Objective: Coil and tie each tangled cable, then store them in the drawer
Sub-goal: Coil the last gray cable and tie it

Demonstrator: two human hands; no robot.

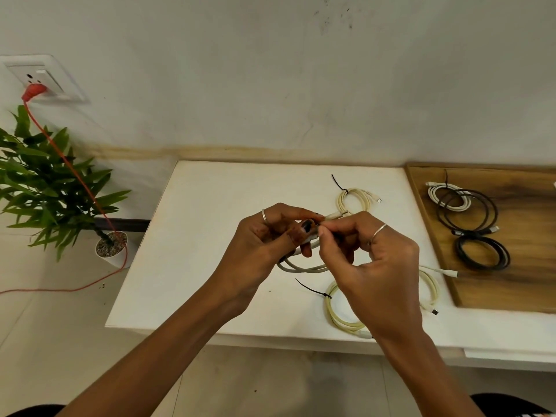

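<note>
Head view: my left hand (270, 236) is gripping the grey cable (304, 267) coil above the desk (210, 206). My right hand (367, 260) is pinching the tie just beside it.

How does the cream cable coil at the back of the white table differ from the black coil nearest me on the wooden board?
The cream coil is pale and lies on the white table; the black coil is dark and lies on the wooden board. The cream coil shows a black tie; none is visible on the black coil. Both lie flat, coiled.
</note>
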